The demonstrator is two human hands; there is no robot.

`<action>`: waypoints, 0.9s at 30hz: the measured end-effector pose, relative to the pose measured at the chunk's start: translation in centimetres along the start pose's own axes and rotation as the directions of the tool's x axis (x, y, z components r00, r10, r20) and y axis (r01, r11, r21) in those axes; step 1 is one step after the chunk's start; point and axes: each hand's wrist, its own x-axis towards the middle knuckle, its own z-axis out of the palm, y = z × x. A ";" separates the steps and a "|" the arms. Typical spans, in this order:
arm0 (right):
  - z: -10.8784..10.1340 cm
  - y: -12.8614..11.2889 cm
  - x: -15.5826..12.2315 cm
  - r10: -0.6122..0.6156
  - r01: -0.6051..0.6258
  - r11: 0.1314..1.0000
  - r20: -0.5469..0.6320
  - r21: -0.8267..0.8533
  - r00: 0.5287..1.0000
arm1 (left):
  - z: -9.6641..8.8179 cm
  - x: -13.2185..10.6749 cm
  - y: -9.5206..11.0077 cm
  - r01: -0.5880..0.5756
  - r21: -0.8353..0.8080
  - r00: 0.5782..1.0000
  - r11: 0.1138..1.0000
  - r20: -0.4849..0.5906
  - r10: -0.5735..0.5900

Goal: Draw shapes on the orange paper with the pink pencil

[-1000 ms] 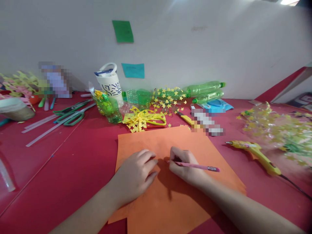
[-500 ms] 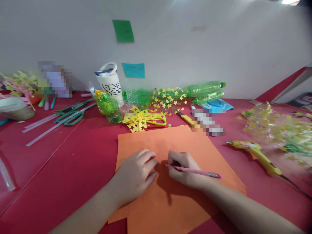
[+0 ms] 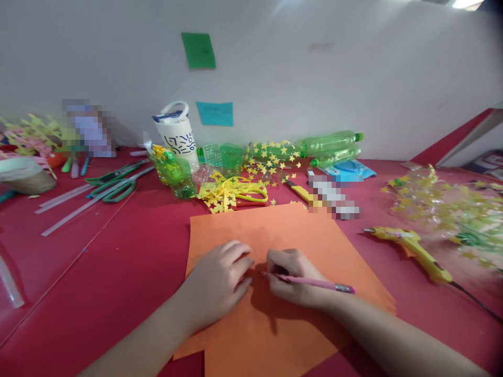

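A large orange paper sheet [image 3: 275,230] lies on the red table [image 3: 118,272] in front of me. My left hand [image 3: 218,283] rests flat on the sheet's left part, fingers stretched toward the middle. My right hand [image 3: 294,277] is closed around a pink pencil [image 3: 318,284], whose tip touches the paper just right of my left fingertips. The pencil's metal end points to the right.
A yellow glue gun [image 3: 416,251] lies to the right with its cord trailing off. Behind the sheet are yellow paper stars [image 3: 271,162], yellow-handled scissors [image 3: 251,196], green plastic bottles [image 3: 330,144], a white jug [image 3: 176,133], green scissors [image 3: 113,183] and clear sticks.
My right hand with the pencil has slid a little to the left and toward me across the paper. My left hand has stayed in place.
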 end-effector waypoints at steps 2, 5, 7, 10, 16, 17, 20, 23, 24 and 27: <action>0.0 -0.1 -0.1 0.000 0.000 1.000 0.002 0.012 1.000 | 0.0 0.0 0.0 0.000 0.001 1.000 1.000 -0.004 0.000; -0.1 0.0 -0.2 0.038 -0.040 0.996 0.028 0.074 0.999 | 0.0 0.0 -0.1 0.000 0.005 1.000 1.000 0.002 0.000; -0.3 0.2 -0.1 0.100 -0.103 0.981 0.025 0.165 0.995 | 0.0 -0.1 0.0 0.001 0.010 1.000 1.000 0.013 -0.001; -0.6 0.6 0.2 0.220 -0.187 0.911 -0.048 0.367 0.974 | 0.0 -0.2 -0.1 -0.001 0.032 1.000 0.999 0.015 0.001; -1.1 0.1 0.3 0.269 -0.223 0.875 -0.049 0.430 0.962 | 0.5 -0.2 -0.9 0.059 0.116 0.997 0.992 -0.063 -0.052; -1.1 -0.1 0.2 0.250 -0.223 0.883 -0.012 0.412 0.968 | 0.6 -0.2 -0.9 0.066 0.123 0.996 0.990 -0.066 -0.058; -1.0 -0.5 0.1 0.226 -0.241 0.899 0.083 0.367 0.970 | 0.6 -0.3 -0.8 0.079 0.131 0.996 0.988 -0.058 -0.072; -0.8 -0.3 0.2 0.216 -0.226 0.907 0.070 0.355 0.974 | 0.6 -0.4 -0.7 0.087 0.128 0.996 0.988 -0.048 -0.081; -0.7 -0.2 0.2 0.211 -0.221 0.909 0.066 0.353 0.975 | 0.6 -0.4 -0.7 0.086 0.126 0.996 0.988 -0.046 -0.081; -0.6 0.1 0.2 0.199 -0.214 0.919 0.079 0.331 0.977 | 0.6 -0.5 -0.7 0.089 0.118 0.995 0.989 -0.050 -0.084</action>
